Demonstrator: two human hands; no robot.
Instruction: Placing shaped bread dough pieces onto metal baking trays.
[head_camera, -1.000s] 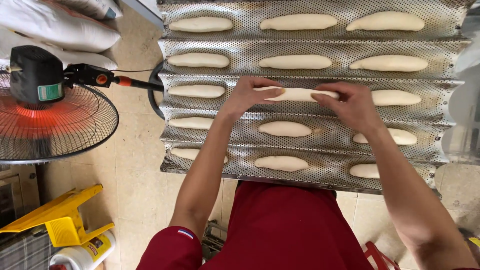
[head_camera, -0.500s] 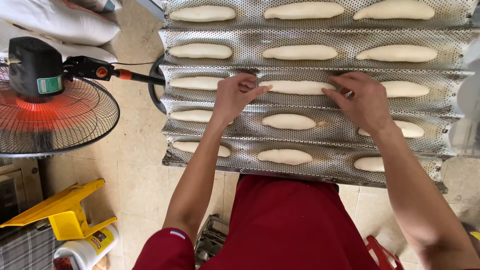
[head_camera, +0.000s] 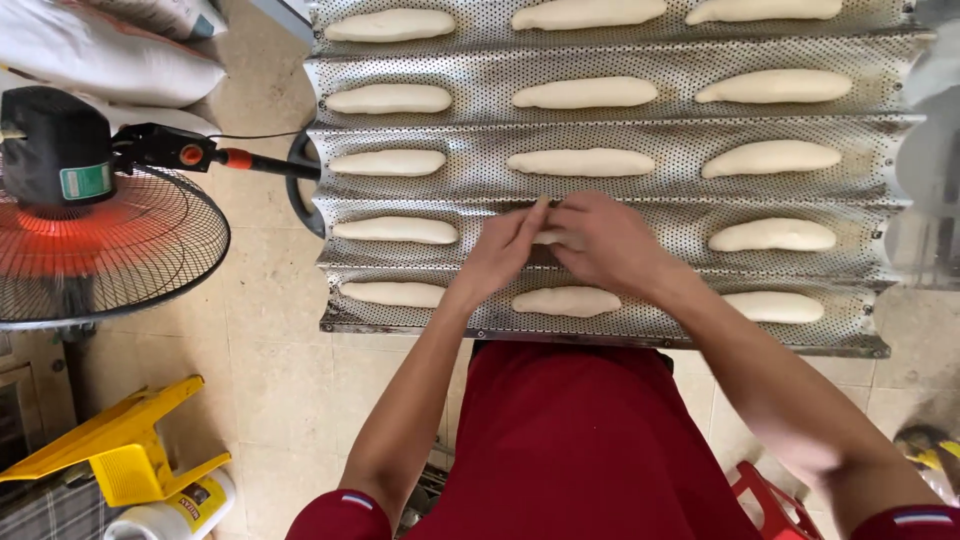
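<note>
My left hand (head_camera: 505, 250) and right hand (head_camera: 600, 240) are pinching one dough piece (head_camera: 547, 237) together, seating it lengthwise in the perforated tray (head_camera: 680, 75) groove.

Probably bakery: perforated tray (head_camera: 620, 110) of dough loaves (head_camera: 585, 93)

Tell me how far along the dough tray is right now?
Done: the perforated tray already holds shaped dough pieces in every channel, like the near middle one. In hand: the left hand and right hand meet over the fourth channel's middle dough piece, mostly hidden beneath them. Left: apparently just that piece; no bare slot shows.
</note>
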